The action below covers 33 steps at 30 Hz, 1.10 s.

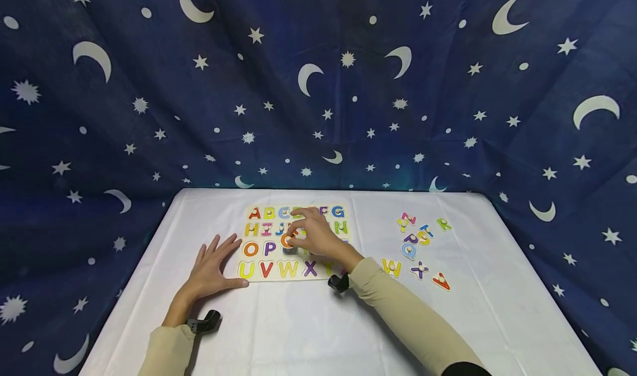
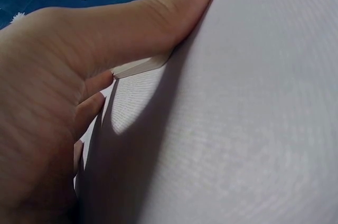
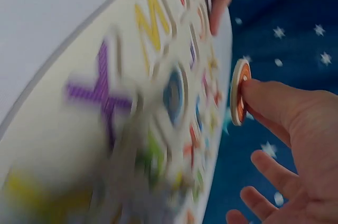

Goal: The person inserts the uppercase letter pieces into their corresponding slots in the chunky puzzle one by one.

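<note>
My right hand [image 1: 320, 235] is over the middle of a pale alphabet puzzle board [image 1: 292, 279]. Between its thumb and a finger it pinches an orange letter O piece [image 3: 237, 94], lifted off the board and seen nearly edge-on in the right wrist view. The other fingers of that hand are spread. My left hand [image 1: 209, 271] rests at the board's left side, fingers stretched out, with the thumb [image 2: 174, 15] at the lower left corner. Under the right hand and forearm, part of the letter rows is hidden.
Several loose letter pieces lie right of the board on the white tablecloth [image 1: 308, 332], among them a yellow W [image 1: 391, 268], a purple X [image 1: 419, 270], a blue Q [image 1: 408, 250] and a green R [image 1: 444, 224]. A dark blue star-patterned cloth [image 1: 318, 116] hangs behind the table.
</note>
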Available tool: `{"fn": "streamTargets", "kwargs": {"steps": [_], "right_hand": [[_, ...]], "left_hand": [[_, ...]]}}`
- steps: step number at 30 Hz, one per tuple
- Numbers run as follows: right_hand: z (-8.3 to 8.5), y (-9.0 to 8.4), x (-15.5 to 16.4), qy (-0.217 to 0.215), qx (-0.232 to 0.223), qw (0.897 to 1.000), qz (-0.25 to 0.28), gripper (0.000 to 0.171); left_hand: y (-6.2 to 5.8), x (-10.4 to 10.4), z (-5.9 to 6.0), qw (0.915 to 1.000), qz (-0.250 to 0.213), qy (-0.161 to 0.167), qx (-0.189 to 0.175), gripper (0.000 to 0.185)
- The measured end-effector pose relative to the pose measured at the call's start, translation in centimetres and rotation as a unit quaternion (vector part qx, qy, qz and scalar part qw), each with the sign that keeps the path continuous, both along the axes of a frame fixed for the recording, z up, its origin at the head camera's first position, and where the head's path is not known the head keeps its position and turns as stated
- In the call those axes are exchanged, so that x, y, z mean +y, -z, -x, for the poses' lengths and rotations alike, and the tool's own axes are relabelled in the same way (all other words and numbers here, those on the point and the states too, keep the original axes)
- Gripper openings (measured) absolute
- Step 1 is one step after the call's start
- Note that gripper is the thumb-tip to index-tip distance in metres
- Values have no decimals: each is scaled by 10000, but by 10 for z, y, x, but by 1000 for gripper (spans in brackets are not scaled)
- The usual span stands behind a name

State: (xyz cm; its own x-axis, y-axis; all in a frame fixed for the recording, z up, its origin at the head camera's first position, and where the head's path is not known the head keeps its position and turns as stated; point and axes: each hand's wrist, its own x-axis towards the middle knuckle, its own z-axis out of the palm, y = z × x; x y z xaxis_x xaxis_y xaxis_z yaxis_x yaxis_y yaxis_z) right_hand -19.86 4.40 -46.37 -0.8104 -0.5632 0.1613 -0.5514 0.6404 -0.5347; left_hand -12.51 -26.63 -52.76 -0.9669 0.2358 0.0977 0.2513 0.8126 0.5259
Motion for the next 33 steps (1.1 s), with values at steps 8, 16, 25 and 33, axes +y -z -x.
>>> {"fn": "streamTargets", "kwargs": {"steps": [8,16,25,33], "right_hand": [[8,10,-65,80,151,9992,-360,6],[3,21,-97,131,139,9971,-738,7],[1,30,-107,240,269,9957,-850,8],[-2,34,-110,329,269,9951,-890,10]], "left_hand": [[0,-3,2,10000,79,58,-9,112],[1,-5,4,9999,56,73,-42,112],[0,-5,4,9999,82,83,27,110],[1,-5,3,9999,63,68,69,110]]}}
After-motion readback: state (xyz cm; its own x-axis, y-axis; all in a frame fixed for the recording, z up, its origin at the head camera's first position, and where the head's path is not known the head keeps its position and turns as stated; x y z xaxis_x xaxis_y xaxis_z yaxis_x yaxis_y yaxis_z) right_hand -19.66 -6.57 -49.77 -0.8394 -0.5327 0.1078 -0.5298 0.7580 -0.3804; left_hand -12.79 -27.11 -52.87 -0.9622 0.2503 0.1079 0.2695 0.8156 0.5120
